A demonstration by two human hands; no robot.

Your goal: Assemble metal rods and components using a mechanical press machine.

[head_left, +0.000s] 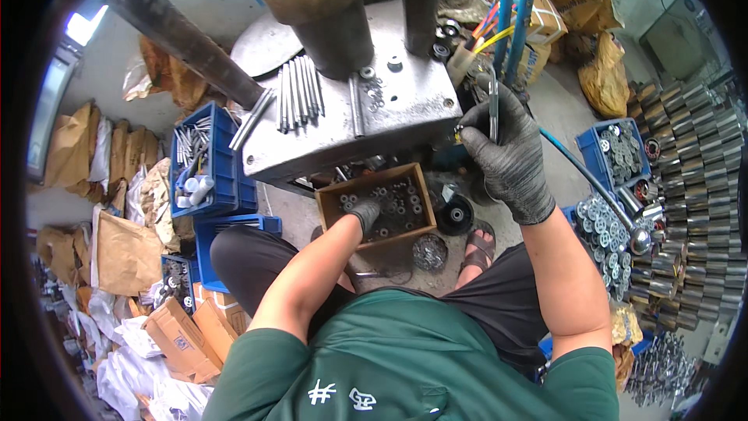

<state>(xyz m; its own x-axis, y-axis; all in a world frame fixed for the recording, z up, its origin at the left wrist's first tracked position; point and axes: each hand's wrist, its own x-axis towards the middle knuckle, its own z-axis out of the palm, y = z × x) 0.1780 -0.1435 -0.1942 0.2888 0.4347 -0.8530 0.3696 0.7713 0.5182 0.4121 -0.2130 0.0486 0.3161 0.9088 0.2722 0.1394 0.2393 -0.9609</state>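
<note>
My right hand [516,175], in a grey glove, is closed around a slim metal rod [493,109] held upright to the right of the press table. Something small and yellowish shows by its fingertips, too small to name. My left hand [365,212], also gloved, reaches down into a wooden box [430,201] below the table's front edge. Small metal rings [402,209] lie in the box around it; its fingertips are hard to make out. On the metal table [304,152] lies a row of metal rods [299,93], with one more rod [356,107] apart and several washers [375,95] near it.
A thick press column [331,35] rises from the table. Blue bins [226,152] of parts stand at the left, above cardboard and bags. On the right are a blue bin of round parts [621,152], stacked metal cylinders [686,210] and a blue hose [576,162]. A black round part [456,214] sits beside the box.
</note>
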